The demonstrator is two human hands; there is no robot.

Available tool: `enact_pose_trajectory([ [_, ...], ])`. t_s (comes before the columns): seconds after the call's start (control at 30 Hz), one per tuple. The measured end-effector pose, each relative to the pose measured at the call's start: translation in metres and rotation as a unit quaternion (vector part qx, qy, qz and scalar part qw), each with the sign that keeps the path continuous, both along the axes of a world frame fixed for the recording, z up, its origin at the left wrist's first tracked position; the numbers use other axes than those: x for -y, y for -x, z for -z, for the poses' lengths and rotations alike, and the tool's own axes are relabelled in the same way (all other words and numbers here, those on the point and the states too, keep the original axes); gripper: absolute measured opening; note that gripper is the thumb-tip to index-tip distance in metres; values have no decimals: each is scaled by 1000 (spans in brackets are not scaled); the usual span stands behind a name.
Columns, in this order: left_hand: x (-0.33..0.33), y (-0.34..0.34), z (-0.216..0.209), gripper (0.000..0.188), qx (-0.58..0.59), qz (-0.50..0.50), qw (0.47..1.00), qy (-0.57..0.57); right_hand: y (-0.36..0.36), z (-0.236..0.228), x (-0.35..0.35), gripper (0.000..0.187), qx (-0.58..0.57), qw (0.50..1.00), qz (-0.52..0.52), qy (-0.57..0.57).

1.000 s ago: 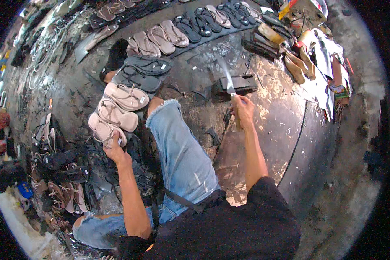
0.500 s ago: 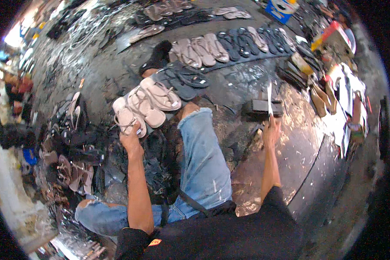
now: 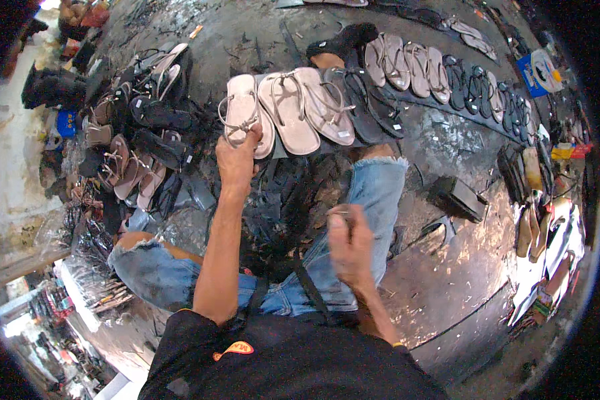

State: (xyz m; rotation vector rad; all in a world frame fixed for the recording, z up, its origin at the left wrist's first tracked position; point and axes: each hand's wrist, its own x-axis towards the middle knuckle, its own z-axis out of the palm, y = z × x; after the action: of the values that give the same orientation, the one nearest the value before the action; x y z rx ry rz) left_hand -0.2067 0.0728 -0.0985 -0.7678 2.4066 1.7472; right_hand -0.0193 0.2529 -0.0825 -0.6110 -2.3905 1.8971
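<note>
My left hand [image 3: 239, 157] is closed on the near end of a beige thong sandal [image 3: 242, 100], thumb on top. This sandal is leftmost in a short row. Beside it lie a second beige sandal [image 3: 288, 127], a third beige sandal [image 3: 327, 110] and a black pair [image 3: 363, 100]. The row rests on a dark board just beyond my lap. My right hand [image 3: 349, 243] is over my jeans near the raised knee, apart from the sandals. Motion smears its fingers, so whether it holds anything is hidden.
A long row of beige and black sandals [image 3: 417, 70] runs along a dark strip at the far right. On the floor are a dark block [image 3: 458, 198] and a pale-edged object [image 3: 440, 229]. Piled sandals [image 3: 132, 170] lie left; a blue box [image 3: 539, 72] stands far right.
My right hand has swung left from the dark block to over my lap; the pale blade it held no longer shows there. My left hand stays on the sandal. The whole view has turned.
</note>
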Motion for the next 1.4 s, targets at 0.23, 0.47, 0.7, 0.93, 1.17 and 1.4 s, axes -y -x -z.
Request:
enact_pose_trajectory([
  [0.23, -6, 1, -11, 35, -33, -13, 996, -88, 32, 39, 65, 37, 85, 994, -65, 26],
  [0.47, -2, -2, -12, 37, -17, 1, 985, -174, 86, 70, 66, 41, 78, 993, -68, -61],
  [0.7, 5, 0, -5, 35, 5, 17, 986, -165, 133, 121, 54, 27, 31, 982, -173, -76],
  [0.93, 1, -3, -10, 32, 0, -16, 975, -224, 172, 174, 50, 47, 49, 911, -403, -70],
  [1.17, 0, -3, 3, 27, 15, -19, 966, -257, 183, 243, 81, 48, -208, 940, -226, -152],
  [1.4, -5, -8, -2, 26, 16, -33, 962, -269, 193, 195, 103, 43, -166, 948, -206, -174],
])
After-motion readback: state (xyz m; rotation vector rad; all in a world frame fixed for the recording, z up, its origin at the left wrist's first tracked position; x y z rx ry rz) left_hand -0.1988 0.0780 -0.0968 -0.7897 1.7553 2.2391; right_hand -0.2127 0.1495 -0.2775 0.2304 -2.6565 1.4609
